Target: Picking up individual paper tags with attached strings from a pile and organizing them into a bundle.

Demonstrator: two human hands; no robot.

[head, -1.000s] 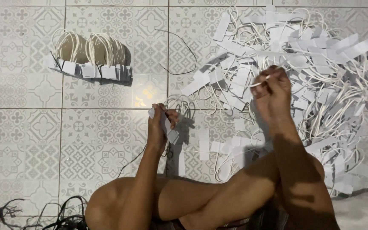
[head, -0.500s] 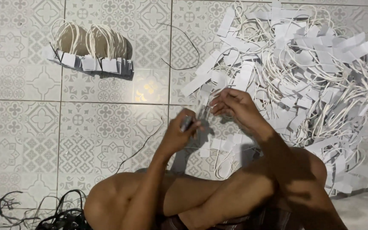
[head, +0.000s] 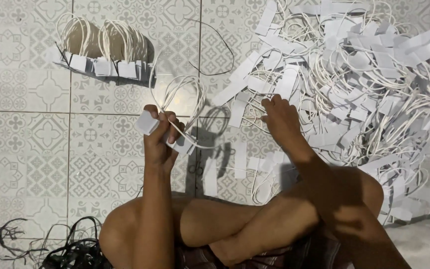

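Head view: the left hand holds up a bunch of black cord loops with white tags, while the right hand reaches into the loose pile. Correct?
Not quite. In the head view the cord loops held up by the left hand are white, not black. The rest stands: they carry white tags, and the right hand reaches into the loose pile.

left hand (head: 159,137) fisted, right hand (head: 279,119) reaching

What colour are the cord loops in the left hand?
White, like their paper tabs; the cord loops show best in the head view.
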